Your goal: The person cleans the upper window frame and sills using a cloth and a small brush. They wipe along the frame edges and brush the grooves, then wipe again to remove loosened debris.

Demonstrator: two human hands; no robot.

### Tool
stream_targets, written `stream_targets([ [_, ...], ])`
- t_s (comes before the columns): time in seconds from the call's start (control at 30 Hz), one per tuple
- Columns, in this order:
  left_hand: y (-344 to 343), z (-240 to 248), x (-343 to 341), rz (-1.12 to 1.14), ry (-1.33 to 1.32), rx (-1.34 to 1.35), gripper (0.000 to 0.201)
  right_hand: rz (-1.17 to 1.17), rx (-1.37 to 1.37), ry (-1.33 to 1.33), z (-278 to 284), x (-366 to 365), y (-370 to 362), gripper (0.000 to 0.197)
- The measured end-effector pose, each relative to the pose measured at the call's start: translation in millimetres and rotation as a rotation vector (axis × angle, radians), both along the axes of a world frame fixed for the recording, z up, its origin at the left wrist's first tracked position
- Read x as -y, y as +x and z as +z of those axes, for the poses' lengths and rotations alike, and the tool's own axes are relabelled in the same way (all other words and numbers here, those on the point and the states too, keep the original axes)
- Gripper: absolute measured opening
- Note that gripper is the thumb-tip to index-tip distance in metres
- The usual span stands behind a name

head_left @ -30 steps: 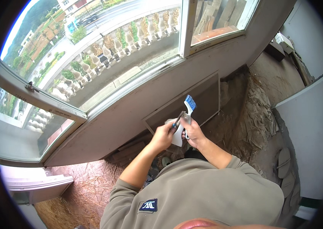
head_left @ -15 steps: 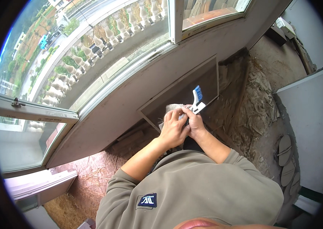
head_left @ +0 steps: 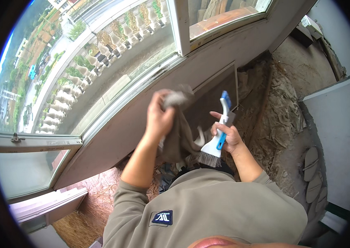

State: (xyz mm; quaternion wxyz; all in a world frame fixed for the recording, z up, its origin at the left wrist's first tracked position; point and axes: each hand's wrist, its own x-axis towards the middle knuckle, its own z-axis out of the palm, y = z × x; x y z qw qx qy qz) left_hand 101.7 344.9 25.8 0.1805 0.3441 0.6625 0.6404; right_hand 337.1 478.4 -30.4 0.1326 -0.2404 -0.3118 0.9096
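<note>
My left hand (head_left: pixel 159 118) is raised near the window wall, its fingers closed on a grey-brown cloth (head_left: pixel 179 138). The cloth hangs below the fist, and its upper end is smeared by motion. To the right, my right hand (head_left: pixel 232 139) grips a white-and-blue cleaning brush (head_left: pixel 212 146). Dark bristles fan out at the brush's lower end, near my waist, and a blue part tops the upper end. Whether this is one tool or several held together, I cannot tell. A blurred pale curved shape shows between cloth and brush.
A window frame (head_left: pixel 131 91) runs along the left, with a balustrade (head_left: pixel 113 39) outside. Crumpled sheeting (head_left: pixel 280 111) covers floor beyond my right hand. Slippers (head_left: pixel 311 163) lie at the right by a pale panel (head_left: pixel 338 136). Straw (head_left: pixel 76 225) lies at the lower left.
My hands have moved apart from being together. The left went left and up with the cloth, which now hangs down. My right hand shifted right with the brush, whose dark bristles now show.
</note>
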Motion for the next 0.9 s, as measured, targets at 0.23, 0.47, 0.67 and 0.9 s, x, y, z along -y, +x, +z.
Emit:
stream_targets([
  [0.23,-105.2,10.3,-142.9,0.308,-0.372,-0.972,0.022,-0.178,0.224,0.016,-33.8,-17.7,42.8,0.034],
  [0.47,-113.7,-21.5,-151.8,0.049,-0.489,-1.079,0.02,-0.247,0.284,-0.123,-60.6,-15.7,58.6,0.028],
  [0.67,-128.1,3.4,-156.0,-0.185,-0.853,-0.972,0.017,-0.239,0.217,-0.148,-69.8,-16.3,46.2,0.024],
  [0.9,-134.8,41.1,-141.1,-0.317,-1.319,-1.012,0.018,-0.263,0.207,-0.14,-63.8,-15.0,48.0,0.025],
])
